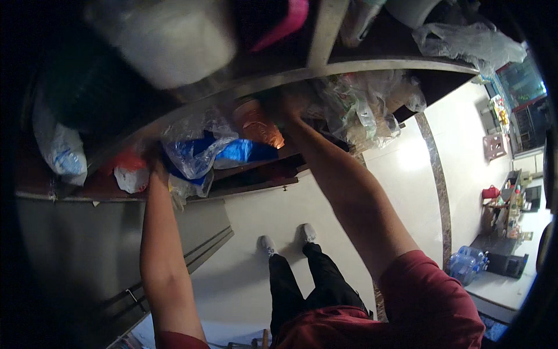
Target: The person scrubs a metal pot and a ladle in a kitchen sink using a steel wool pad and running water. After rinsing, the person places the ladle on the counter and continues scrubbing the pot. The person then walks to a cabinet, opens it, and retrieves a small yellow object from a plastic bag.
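Observation:
Both my arms reach forward into a cluttered shelf with a pale metal front edge. My left hand is dim, between a red plastic bag and a blue package partly covered by clear plastic. Its fingers are lost in shadow. Deeper under the shelf edge, my right hand is blurred and dark. An orange-brown shiny packet lies just left of it, and crumpled clear plastic bags lie to its right. Whether either hand grips something is hidden.
Above the edge sit a white container, a pink curved object and another clear plastic bag. A white bag hangs at the far left. On the floor to the right stand large blue water bottles and a stool.

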`<move>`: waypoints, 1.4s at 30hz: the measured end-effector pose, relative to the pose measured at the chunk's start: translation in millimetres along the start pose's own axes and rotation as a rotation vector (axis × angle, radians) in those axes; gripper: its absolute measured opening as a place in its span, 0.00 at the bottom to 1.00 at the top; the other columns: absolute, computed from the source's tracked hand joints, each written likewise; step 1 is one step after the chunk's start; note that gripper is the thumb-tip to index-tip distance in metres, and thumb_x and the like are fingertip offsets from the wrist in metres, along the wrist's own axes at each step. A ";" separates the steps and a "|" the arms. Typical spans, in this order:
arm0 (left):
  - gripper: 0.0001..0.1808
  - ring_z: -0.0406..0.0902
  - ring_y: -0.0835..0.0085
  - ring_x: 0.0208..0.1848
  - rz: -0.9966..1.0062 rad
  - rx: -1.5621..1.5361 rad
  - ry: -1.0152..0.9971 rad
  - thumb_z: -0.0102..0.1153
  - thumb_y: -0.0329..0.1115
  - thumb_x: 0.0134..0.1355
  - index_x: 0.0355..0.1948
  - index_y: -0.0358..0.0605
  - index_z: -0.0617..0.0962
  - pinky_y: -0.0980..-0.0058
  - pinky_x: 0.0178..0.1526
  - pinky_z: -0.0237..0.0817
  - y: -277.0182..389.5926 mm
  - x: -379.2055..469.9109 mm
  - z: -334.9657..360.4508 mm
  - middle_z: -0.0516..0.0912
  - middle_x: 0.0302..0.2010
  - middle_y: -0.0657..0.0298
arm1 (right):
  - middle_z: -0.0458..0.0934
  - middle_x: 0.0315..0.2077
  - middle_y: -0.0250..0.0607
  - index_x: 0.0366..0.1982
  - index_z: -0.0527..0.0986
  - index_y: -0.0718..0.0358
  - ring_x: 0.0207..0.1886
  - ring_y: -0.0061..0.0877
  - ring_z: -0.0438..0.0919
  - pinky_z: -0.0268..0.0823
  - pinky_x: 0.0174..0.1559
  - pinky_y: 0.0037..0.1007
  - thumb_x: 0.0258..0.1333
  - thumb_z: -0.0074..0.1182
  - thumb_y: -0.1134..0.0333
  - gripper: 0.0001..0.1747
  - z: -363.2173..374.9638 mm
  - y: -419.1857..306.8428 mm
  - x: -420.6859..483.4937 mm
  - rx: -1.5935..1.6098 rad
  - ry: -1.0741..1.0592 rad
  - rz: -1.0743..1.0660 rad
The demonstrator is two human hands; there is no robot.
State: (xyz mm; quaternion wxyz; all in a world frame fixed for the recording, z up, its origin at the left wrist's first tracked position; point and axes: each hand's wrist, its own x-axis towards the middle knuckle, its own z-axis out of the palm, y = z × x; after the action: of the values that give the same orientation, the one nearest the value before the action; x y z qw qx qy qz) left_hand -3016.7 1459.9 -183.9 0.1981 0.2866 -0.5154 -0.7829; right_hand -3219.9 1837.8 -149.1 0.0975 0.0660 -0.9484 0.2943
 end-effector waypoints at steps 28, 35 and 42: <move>0.32 0.73 0.59 0.59 -0.187 -0.211 -0.308 0.48 0.58 0.66 0.62 0.46 0.72 0.59 0.63 0.63 22.6 -71.3 47.4 0.76 0.59 0.54 | 0.70 0.55 0.54 0.55 0.70 0.63 0.58 0.48 0.70 0.64 0.58 0.46 0.43 0.59 0.67 0.33 -84.2 -15.0 -84.7 0.177 -0.003 -0.333; 0.32 0.73 0.59 0.59 -0.193 -0.202 -0.298 0.48 0.58 0.67 0.62 0.46 0.72 0.59 0.63 0.63 17.3 -73.0 38.1 0.76 0.59 0.53 | 0.80 0.43 0.55 0.51 0.75 0.63 0.47 0.46 0.80 0.72 0.49 0.43 0.54 0.53 0.61 0.23 -76.1 57.5 7.4 -0.332 -0.398 -0.201; 0.31 0.73 0.59 0.59 -0.186 -0.189 -0.279 0.48 0.57 0.67 0.62 0.46 0.72 0.59 0.63 0.63 15.6 -70.2 33.6 0.76 0.59 0.53 | 0.78 0.47 0.53 0.52 0.74 0.64 0.53 0.44 0.76 0.69 0.55 0.41 0.52 0.60 0.62 0.25 -115.3 71.2 74.6 -0.068 0.109 -0.558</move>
State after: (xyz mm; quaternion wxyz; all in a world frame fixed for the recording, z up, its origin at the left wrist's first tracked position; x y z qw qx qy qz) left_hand -2985.2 1519.7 -142.2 0.0775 0.2021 -0.4334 -0.8748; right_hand -3288.5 1956.8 -78.1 0.2279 0.3050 -0.8963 0.2275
